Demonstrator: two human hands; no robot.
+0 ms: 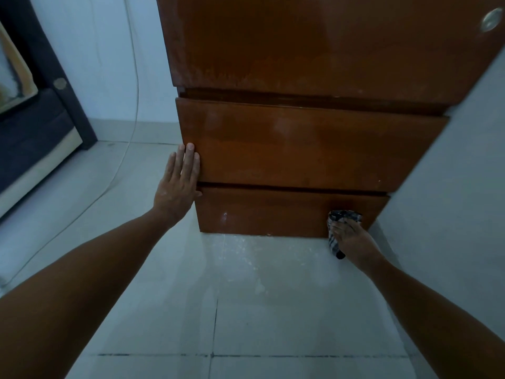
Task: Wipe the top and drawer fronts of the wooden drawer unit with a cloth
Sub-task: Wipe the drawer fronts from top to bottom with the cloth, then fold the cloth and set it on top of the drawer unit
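The wooden drawer unit (300, 143) stands against the wall, seen from above and in front. Its top drawer front carries a round metal pull (491, 19) at the right. My left hand (179, 181) lies flat, fingers together, against the left edge of the middle drawer front. My right hand (352, 239) presses a bunched grey-and-black patterned cloth (340, 222) onto the lower right corner of the bottom drawer front (273, 212). The unit's top is out of view.
White dust and smears mark the tiled floor (240, 269) just in front of the unit. A thin white cable (128, 149) runs down the wall and across the floor at left. A dark bed frame (41, 138) stands far left. A pale wall (459, 187) closes the right side.
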